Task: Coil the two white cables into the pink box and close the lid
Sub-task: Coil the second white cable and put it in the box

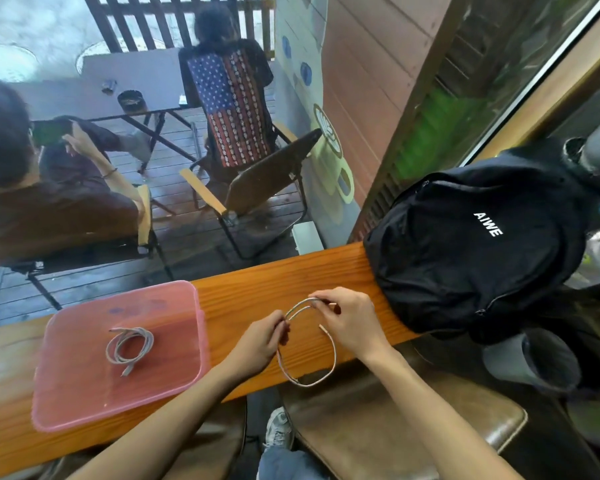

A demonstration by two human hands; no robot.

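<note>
We note the pink box (84, 403) on the wooden counter (257, 292), left side, lid not on it. One white cable (129, 345) lies coiled inside, approx. centre. The second cable (305, 344) hangs as a loop between both hands, its low end past the counter's near edge. Left hand (257, 344) pinches the loop's left side, thumb & fingers closed on it. Right hand (350, 320) pinches the top of the loop likewise. Black backpack (471, 258) sits right, just beside the right hand.
</note>
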